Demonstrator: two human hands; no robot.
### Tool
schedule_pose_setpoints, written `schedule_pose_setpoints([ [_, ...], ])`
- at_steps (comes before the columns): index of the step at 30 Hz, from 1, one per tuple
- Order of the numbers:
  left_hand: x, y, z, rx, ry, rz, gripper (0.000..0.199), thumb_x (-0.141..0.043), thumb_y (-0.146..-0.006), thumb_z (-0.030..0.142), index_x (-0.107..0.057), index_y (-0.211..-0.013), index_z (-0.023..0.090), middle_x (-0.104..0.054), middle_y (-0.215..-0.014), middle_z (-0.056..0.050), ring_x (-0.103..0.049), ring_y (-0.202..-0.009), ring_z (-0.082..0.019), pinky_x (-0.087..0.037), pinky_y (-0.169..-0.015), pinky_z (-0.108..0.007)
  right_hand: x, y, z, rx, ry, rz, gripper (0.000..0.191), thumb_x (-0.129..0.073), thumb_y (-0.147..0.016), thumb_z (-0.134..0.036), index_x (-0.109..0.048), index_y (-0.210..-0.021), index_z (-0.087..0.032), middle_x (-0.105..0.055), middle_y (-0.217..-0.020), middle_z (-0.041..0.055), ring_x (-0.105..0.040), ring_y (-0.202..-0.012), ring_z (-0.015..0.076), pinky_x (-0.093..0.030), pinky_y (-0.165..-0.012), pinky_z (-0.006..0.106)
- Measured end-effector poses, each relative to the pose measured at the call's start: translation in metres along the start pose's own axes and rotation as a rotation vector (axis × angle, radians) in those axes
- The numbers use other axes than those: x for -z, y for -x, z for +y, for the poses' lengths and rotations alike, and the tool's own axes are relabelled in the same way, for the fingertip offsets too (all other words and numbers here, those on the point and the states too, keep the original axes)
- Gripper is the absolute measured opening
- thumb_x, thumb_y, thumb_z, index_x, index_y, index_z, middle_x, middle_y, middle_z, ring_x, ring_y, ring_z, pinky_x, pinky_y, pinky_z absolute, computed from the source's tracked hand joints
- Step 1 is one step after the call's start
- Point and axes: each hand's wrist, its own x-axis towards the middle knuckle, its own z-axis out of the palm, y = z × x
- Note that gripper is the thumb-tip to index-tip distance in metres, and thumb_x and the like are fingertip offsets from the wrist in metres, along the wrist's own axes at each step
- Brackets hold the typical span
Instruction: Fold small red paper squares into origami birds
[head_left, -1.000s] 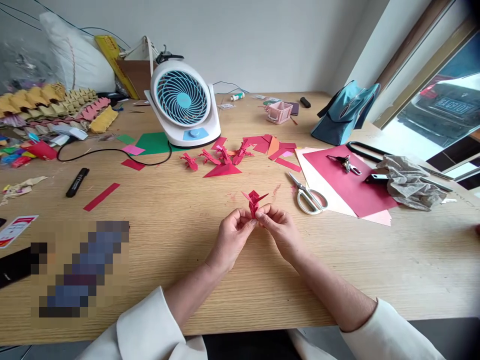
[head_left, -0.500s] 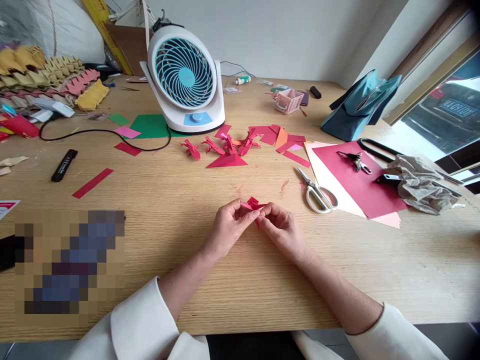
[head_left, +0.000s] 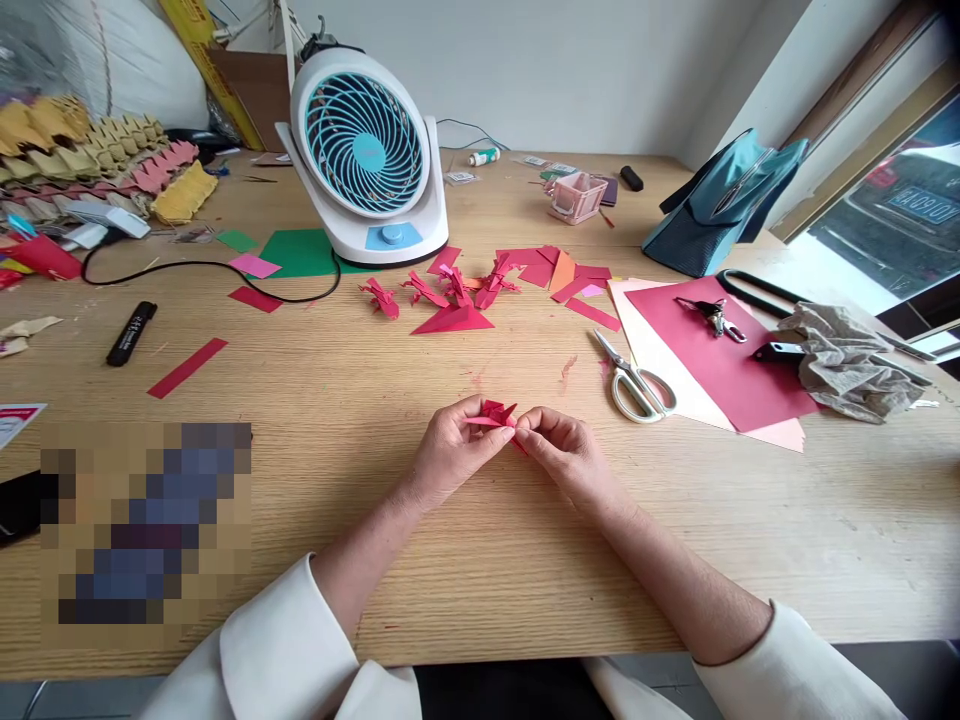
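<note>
A small folded red paper piece [head_left: 495, 411] is held between my hands, low over the front middle of the table. Thumb and fingers of my left hand [head_left: 459, 445] pinch it from the left. My right hand [head_left: 561, 450] closes its fingertips on its right side. Parts of the folds are hidden behind the fingers. Beyond my hands, several folded red paper figures [head_left: 457, 290] stand in a cluster, with a flat red folded triangle [head_left: 454, 320] in front of them.
White-handled scissors [head_left: 636, 385] lie right of my hands, beside red paper sheets [head_left: 720, 375] bearing keys. A white fan [head_left: 367, 150] stands at the back. Left are a black marker [head_left: 131, 334] and a red strip [head_left: 187, 367]; a teal bag [head_left: 720, 205] stands far right.
The folded paper has turned in my fingers and sits slightly further left, with a pointed flap now showing at its right. My left hand has shifted slightly left; both hands still pinch it.
</note>
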Motion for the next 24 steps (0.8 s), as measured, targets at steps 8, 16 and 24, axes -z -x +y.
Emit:
schedule_pose_setpoints([
  [8, 0.0107, 0.0001, 0.0061, -0.079, -0.253, -0.1, 0.007, -0.063, -0.077, 0.021, -0.065, -0.078, 0.014, -0.066, -0.072, -0.001, -0.06, -0.067, -0.012, -0.048, -0.064, -0.022, 0.0002, 0.0019, -0.0036, -0.053, 0.022, -0.06, 0.039, -0.067, -0.081, -0.056, -0.061, -0.076, -0.018, -0.057, -0.065, -0.0007, -0.045, -0.061, 0.0125, -0.033, -0.059, 0.026],
  [16, 0.0106, 0.0006, 0.0038, -0.157, -0.359, -0.052, 0.006, -0.06, -0.076, 0.014, -0.065, -0.074, 0.016, -0.066, -0.069, 0.0, -0.058, -0.062, -0.009, -0.046, -0.059, -0.019, 0.0012, 0.0023, 0.0, -0.055, 0.03, -0.078, 0.037, -0.067, -0.082, -0.054, -0.061, -0.077, -0.018, -0.057, -0.061, -0.0019, -0.044, -0.057, 0.0116, -0.032, -0.056, 0.026],
  [24, 0.0101, 0.0027, 0.0075, -0.18, -0.393, -0.056, 0.007, -0.058, -0.075, 0.012, -0.065, -0.074, 0.016, -0.067, -0.071, -0.001, -0.061, -0.064, -0.011, -0.048, -0.061, -0.02, 0.0009, 0.0032, -0.0004, -0.046, 0.016, -0.086, 0.036, -0.067, -0.083, -0.053, -0.062, -0.077, -0.018, -0.058, -0.062, -0.002, -0.046, -0.059, 0.0114, -0.033, -0.059, 0.026],
])
